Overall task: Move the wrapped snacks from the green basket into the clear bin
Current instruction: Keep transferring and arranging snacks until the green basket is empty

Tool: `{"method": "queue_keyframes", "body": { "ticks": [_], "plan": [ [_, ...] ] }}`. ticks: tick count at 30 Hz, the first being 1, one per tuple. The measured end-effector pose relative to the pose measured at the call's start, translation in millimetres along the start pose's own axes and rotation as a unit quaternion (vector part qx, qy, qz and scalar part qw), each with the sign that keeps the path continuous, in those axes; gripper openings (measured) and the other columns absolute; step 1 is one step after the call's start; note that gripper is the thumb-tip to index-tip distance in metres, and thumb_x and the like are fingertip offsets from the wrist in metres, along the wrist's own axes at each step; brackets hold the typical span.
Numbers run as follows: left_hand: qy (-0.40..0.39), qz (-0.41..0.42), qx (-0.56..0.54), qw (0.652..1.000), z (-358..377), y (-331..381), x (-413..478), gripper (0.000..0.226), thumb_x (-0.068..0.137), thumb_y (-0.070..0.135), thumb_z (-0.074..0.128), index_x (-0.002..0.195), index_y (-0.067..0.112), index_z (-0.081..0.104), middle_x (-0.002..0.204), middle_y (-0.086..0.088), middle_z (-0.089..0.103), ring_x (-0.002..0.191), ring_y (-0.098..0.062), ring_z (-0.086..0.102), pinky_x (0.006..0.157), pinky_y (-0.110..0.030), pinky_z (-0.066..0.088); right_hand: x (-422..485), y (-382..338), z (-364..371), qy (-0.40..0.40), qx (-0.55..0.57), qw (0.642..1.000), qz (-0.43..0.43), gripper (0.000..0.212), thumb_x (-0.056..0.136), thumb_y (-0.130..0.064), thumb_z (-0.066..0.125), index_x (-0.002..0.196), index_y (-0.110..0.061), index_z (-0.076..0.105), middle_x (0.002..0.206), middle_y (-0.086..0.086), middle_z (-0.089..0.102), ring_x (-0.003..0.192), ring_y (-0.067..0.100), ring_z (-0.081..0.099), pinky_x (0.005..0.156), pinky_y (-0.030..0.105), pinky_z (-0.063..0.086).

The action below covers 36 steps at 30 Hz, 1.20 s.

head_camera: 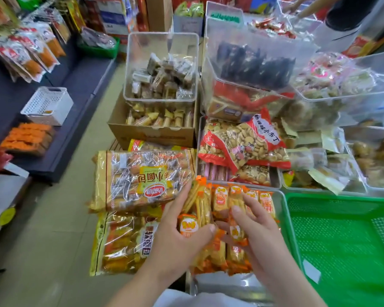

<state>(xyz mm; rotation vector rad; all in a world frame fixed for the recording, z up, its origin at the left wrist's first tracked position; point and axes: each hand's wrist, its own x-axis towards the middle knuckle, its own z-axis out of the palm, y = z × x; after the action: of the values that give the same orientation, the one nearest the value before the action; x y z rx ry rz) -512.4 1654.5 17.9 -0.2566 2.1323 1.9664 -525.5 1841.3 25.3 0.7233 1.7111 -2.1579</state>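
Left grip [180,229] clasping bundle of wrapped snacks [201,202], holding it inside clear bin [220,282]. Right grip [259,229] pinching single packet [236,231] just beside. Green basket [341,240] sitting right of bin.

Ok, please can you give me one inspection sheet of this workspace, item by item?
surface: tiled floor under the goods.
job's things: snacks packed in the bin; the basket, where visible, holds only a white slip.
clutter: bread bags, biscuit bag, carton.
grippers: left hand grips several snacks; right hand pinches one.
cables: nothing seen.
surroundings: dark shelf with packets at left; another person at the far right.
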Motion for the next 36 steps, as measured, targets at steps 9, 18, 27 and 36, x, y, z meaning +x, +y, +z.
{"method": "queue_keyframes", "body": {
  "ticks": [9, 18, 27, 36],
  "plan": [
    [-0.022, -0.021, -0.038, 0.999, -0.6, 2.7, 6.2, 0.091, 0.075, 0.043, 0.091, 0.137, 0.08, 0.034, 0.155, 0.026, 0.037, 0.142, -0.014, 0.046, 0.109, -0.05, 0.051, 4.7, 3.4, -31.5, 0.01, -0.089, 0.995, 0.048, 0.073, 0.077, 0.014, 0.065, 0.127, -0.04, 0.063, 0.116, 0.013, 0.066, 0.071, 0.032, 0.061, 0.065, 0.046, 0.055],
    [-0.019, -0.042, -0.04, 0.998, -5.2, -4.5, 15.5, 0.095, 0.063, 0.056, 0.089, 0.137, 0.079, 0.034, 0.157, 0.023, 0.037, 0.144, -0.023, 0.046, 0.107, -0.058, 0.05, 36.5, -27.0, -45.7, 0.042, -0.273, 0.96, -0.05, 0.03, 0.084, -0.022, 0.085, 0.104, -0.033, 0.066, 0.098, 0.0, 0.076, 0.085, 0.02, 0.075, 0.08, 0.045, 0.064],
    [0.014, -0.048, -0.03, 0.998, -21.2, -6.4, 13.4, 0.093, 0.079, 0.034, 0.09, 0.135, 0.082, 0.033, 0.155, 0.034, 0.032, 0.148, -0.01, 0.033, 0.116, -0.053, 0.043, 109.6, -50.8, -10.8, 0.013, -0.392, 0.919, -0.045, 0.027, 0.08, -0.021, 0.09, 0.099, -0.019, 0.071, 0.087, 0.006, 0.076, 0.075, 0.023, 0.075, 0.064, 0.036, 0.065],
    [0.014, -0.059, -0.032, 0.998, -30.7, -5.0, 14.5, 0.094, 0.077, 0.041, 0.09, 0.136, 0.083, 0.029, 0.158, 0.037, 0.023, 0.153, -0.005, 0.016, 0.124, -0.057, 0.027, 149.0, -27.8, -2.4, 0.01, -0.486, 0.873, -0.031, 0.008, 0.093, -0.022, 0.077, 0.1, -0.018, 0.074, 0.082, 0.004, 0.074, 0.072, 0.023, 0.073, 0.065, 0.04, 0.066]
  ]
}}
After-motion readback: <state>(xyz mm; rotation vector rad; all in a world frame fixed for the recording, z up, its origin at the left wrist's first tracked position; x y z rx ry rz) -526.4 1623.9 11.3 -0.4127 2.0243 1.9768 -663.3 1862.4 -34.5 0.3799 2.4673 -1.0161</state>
